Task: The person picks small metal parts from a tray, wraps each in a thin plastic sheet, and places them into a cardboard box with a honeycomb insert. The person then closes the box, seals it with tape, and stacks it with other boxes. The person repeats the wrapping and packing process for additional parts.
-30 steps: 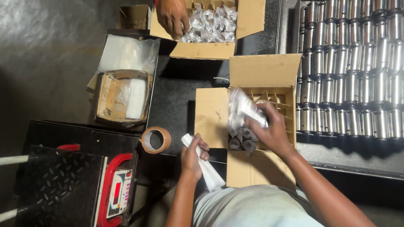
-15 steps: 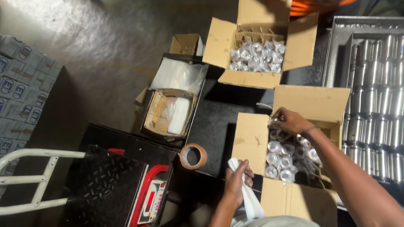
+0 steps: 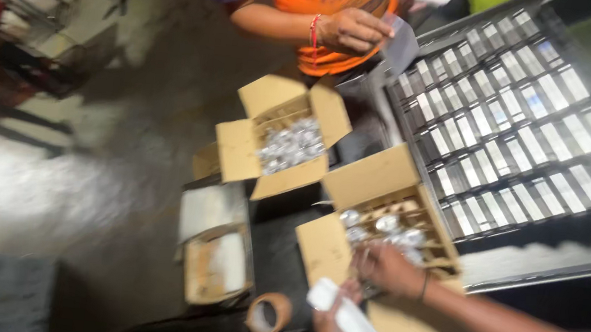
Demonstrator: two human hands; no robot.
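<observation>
In the blurred head view, the right hand (image 3: 388,270) reaches into the near cardboard box (image 3: 335,245), its fingers (image 3: 366,258) curled down among the shiny wrapped pieces (image 3: 385,229) that sit in the box's divided cells; whether they have closed on one cannot be told. The left hand (image 3: 330,319), lower and just beside the box's near flap, has its fingers wrapped around a white folded packet (image 3: 349,321) that sticks out to the right. A roll of brown tape (image 3: 268,314) lies just left of that hand. Farther off, a second open box (image 3: 282,143) holds more shiny pieces. To the right a metal tray of cylinders (image 3: 531,116) fills the counter, and a co-worker's hand (image 3: 352,31) hovers above it.
</observation>
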